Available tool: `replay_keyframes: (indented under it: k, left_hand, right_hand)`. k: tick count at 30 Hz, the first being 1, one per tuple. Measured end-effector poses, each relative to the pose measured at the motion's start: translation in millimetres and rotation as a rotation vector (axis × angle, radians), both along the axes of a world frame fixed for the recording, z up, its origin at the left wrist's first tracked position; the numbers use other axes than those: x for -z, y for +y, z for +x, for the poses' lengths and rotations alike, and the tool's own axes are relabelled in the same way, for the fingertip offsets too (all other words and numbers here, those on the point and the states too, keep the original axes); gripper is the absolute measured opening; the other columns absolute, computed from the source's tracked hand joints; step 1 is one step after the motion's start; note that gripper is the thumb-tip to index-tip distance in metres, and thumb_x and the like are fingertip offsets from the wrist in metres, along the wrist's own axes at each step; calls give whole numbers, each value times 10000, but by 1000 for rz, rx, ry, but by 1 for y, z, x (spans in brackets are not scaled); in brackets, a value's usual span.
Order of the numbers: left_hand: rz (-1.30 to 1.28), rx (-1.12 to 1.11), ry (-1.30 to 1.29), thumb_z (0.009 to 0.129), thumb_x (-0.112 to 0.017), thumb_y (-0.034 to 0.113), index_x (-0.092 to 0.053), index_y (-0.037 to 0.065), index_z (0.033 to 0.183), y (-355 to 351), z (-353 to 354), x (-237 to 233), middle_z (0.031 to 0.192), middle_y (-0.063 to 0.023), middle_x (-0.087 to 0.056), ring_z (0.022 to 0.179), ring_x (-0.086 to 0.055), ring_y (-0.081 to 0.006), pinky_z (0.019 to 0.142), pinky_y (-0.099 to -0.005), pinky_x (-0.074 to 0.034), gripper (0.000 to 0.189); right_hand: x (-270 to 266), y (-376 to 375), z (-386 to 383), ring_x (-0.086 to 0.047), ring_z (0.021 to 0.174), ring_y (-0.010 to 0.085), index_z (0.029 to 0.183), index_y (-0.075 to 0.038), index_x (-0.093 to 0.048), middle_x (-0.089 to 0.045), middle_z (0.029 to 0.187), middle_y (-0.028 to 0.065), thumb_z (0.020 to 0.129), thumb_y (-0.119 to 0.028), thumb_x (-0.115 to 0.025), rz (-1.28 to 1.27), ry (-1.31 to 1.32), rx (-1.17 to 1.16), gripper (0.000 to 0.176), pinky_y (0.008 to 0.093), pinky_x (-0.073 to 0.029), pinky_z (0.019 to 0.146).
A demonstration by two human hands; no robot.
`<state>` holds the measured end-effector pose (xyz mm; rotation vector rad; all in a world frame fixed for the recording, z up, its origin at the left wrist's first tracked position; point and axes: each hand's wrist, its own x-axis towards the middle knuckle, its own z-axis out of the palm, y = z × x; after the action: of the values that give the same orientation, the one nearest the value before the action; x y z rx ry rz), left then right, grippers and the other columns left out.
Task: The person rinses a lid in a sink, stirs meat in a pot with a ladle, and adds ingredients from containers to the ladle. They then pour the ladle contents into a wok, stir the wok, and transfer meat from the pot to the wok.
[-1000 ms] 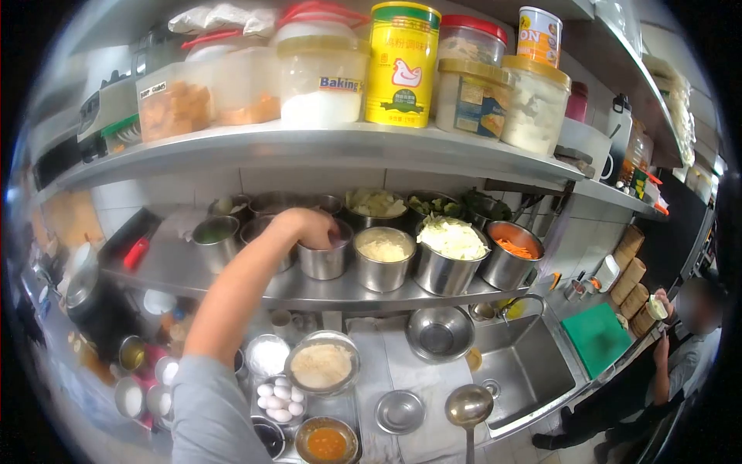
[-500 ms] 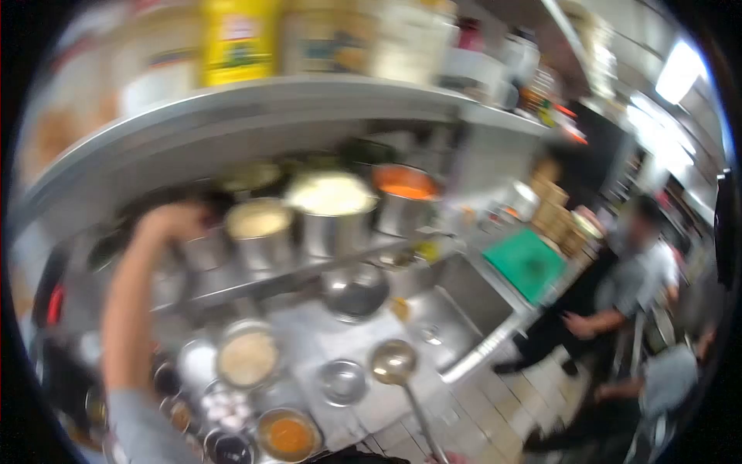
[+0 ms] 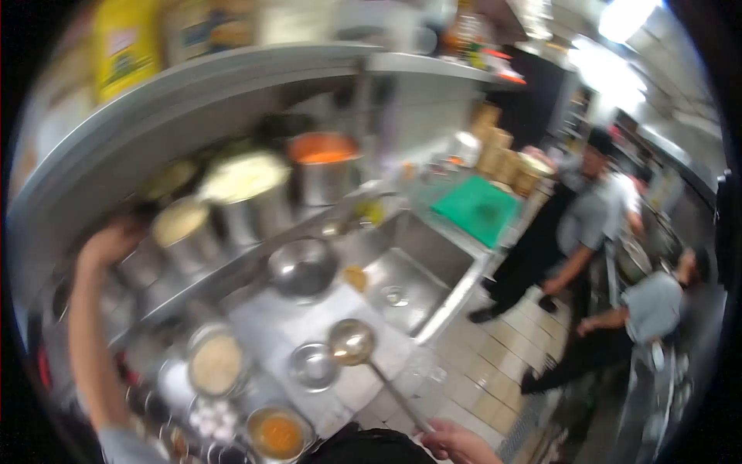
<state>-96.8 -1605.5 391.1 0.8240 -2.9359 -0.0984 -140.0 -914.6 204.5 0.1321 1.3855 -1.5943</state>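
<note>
The right hand point(image 3: 457, 444) sits at the bottom edge of the view, on the near side of the sink point(image 3: 402, 288), its grip closed around the end of the long handle of a ladle point(image 3: 352, 341). The ladle's bowl hangs over the white-covered tabletop point(image 3: 270, 325) just left of the sink, close beside a small steel dish point(image 3: 312, 366). The left hand point(image 3: 108, 244) is raised far to the left of the sink, at the shelf point(image 3: 232, 272) above the tabletop, just beside a steel pot point(image 3: 182, 229) with pale contents. Motion blur hides its fingers, so I cannot tell whether that grip is open or has hold of anything. Along the shelf toward the sink stand a pot of pale shreds point(image 3: 246, 185) and a pot of orange filling point(image 3: 325, 158). A steel mixing bowl point(image 3: 301, 267) rests just left of the sink's far corner. Further left and nearer lie a bowl of pale crumbs point(image 3: 215, 363), a bowl of orange sauce point(image 3: 278, 434) and some eggs point(image 3: 205, 418). A green cutting board point(image 3: 475, 206) lies just beyond the sink on its right. On the tiled floor right of the sink are two other people, one standing point(image 3: 587, 224) and one bent low point(image 3: 649, 309).
</note>
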Motion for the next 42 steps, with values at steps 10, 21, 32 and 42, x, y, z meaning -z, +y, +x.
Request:
replay_keyframes:
  k: [10, 21, 32, 42]
  left_hand:
    - [268, -106, 207, 985, -660, 289, -738, 24, 1020, 36, 5, -34, 767, -61, -715, 601, -633, -119, 599, -297, -552, 278]
    - [587, 28, 542, 969, -705, 235, -735, -1, 1093, 127, 38, -67, 867, -45, -727, 654, -598, -87, 590, -256, -504, 269]
    - [619, 471, 95, 955, -675, 218, -724, 35, 1135, 282, -69, 180, 1041, -180, -743, 907, -731, -281, 804, -394, -572, 261]
    - [645, 518, -88, 872, -622, 76, -626, 77, 1321, 272, -102, 263, 1201, -203, -698, 1091, -679, -377, 955, -426, -532, 450]
  right_hand:
    - [42, 10, -16, -399, 404, 88, 1226, 6, -553, -477, 631, -12, 885, -113, -592, -27, -13, -138, 362, 241, -323, 347]
    - [42, 9, -25, -381, 398, 67, 1210, 24, -564, -449, 601, -28, 875, -140, -611, -84, -38, -150, 375, 219, -308, 341]
    - [7, -34, -30, -431, 454, 81, 1127, -3, -583, -490, 636, -18, 894, -111, -636, -82, -173, -187, 262, 229, -311, 426]
    - [8, -52, -14, -441, 451, 94, 1125, -12, -566, -479, 638, -10, 890, -121, -662, -123, -250, -174, 276, 242, -319, 414]
